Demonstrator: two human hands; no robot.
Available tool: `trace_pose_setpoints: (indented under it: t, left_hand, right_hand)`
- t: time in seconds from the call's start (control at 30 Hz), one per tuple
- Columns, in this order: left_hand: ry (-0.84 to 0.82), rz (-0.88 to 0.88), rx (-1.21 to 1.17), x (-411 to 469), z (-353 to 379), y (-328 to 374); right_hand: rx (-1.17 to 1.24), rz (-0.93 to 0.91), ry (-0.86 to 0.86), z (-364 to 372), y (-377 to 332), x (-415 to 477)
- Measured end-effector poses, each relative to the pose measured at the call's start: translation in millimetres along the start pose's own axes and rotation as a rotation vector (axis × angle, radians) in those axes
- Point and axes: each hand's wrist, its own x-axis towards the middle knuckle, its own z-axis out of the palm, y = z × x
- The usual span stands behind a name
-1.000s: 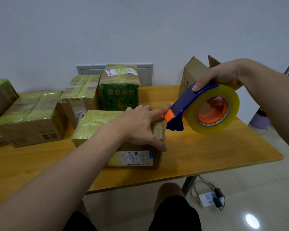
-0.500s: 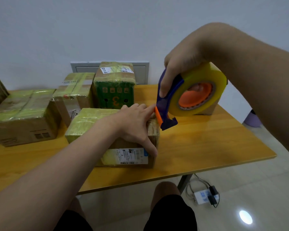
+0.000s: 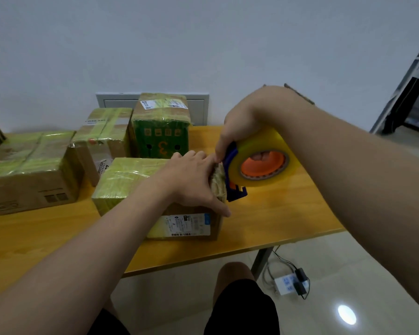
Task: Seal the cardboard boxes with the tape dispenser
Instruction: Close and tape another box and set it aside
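Tape dispenser (image 3: 259, 168), blue with an orange hub and a yellowish roll, is tilted blade-down against the right end of the nearest cardboard box (image 3: 128, 181). The right hand (image 3: 241, 124) grips it from above, fingers curled round the handle. The left hand (image 3: 191, 181) lies on the box top, fingers straight, thumb over the front edge. The box stands on the wooden surface (image 3: 276, 213), with more taped boxes (image 3: 32, 175) behind it.

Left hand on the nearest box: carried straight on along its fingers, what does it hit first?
The tape dispenser, its blue frame right at the left hand's fingertips; they may already touch.
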Motion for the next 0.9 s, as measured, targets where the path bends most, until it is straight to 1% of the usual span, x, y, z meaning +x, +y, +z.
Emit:
trace_pose_setpoints:
  t: [0.03, 0.1, 0.17, 0.23, 0.33, 0.4, 0.43, 0.47, 0.5, 0.57, 0.63, 0.67, 0.73, 0.77, 0.83, 0.9]
  left_hand:
    - [0.002, -0.008, 0.008, 2, 1, -1]
    - [-0.021, -0.005, 0.009, 1, 1, 2]
    - [-0.030, -0.004, 0.040, -2, 0, 5]
    - [-0.029, -0.014, 0.089, -5, -2, 7]
    - [-0.016, -0.112, 0.187, -11, -3, 21]
    - [0.001, -0.184, 0.159, -15, 0, 39]
    - [0.013, -0.185, 0.117, -17, 2, 47]
    - [0.031, -0.143, 0.077, -19, 3, 52]
    - [0.060, -0.060, 0.046, -21, 4, 53]
    - [0.102, 0.152, -0.038, -23, 1, 49]
    - [0.077, 0.321, -0.170, -27, -4, 39]
    - [0.052, 0.374, -0.245, -29, -7, 34]
    - [0.012, 0.425, -0.361, -33, -12, 24]
    - [0.011, 0.435, -0.379, -35, -14, 21]
    - [0.048, 0.443, -0.347, -39, -14, 18]
    - [0.141, 0.455, -0.293, -43, -8, 19]
  right_hand:
    - [-0.045, -0.020, 0.028, 0, 2, -2]
    - [-0.120, -0.063, 0.141, 2, 12, -13]
    - [-0.116, -0.085, 0.252, 0, 27, -25]
    - [-0.049, -0.108, 0.321, -8, 44, -36]
    - [0.102, -0.146, 0.501, -17, 68, -49]
    - [0.252, -0.187, 0.625, -16, 81, -49]
    - [0.356, -0.212, 0.667, -14, 85, -47]
    - [0.464, -0.248, 0.680, -11, 88, -44]
    - [0.570, -0.288, 0.675, -7, 89, -41]
    - [0.762, -0.383, 0.633, 3, 87, -33]
    - [0.914, -0.490, 0.598, 12, 80, -25]
    - [0.982, -0.537, 0.586, 15, 75, -21]
    - [1.111, -0.608, 0.583, 20, 65, -12]
    - [1.169, -0.631, 0.590, 22, 59, -8]
    - [1.276, -0.677, 0.584, 28, 48, 0]
    - [1.377, -0.722, 0.577, 35, 37, 9]
